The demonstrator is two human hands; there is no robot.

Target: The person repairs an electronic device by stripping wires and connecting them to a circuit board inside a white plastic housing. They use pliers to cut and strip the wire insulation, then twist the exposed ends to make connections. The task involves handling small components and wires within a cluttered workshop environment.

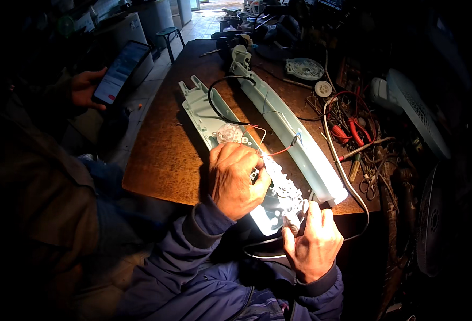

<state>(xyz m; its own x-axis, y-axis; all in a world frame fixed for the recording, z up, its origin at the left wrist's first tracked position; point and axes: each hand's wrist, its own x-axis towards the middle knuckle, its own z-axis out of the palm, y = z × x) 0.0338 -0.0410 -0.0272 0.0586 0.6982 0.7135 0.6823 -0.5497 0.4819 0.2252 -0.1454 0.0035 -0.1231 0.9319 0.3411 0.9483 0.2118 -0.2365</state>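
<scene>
Pale plastic shell (204,115) on the bench (155,155), near end past the edge, long axis slanting from far left to near right, nearly parallel to the cover (300,150). Directly under the left hand (238,176): fingers bunched, hold hidden, impossible to tell. Just left of the right hand (313,243), closest to the near end: thumb and forefinger pinched around a white part (294,222).

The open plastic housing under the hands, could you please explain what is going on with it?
A person's left hand is on the middle of the open housing, while the right hand is at its near end. A thin red wire reaches from it toward a second pale piece lying alongside on the table. At left, another person's hand holds a phone.
</scene>
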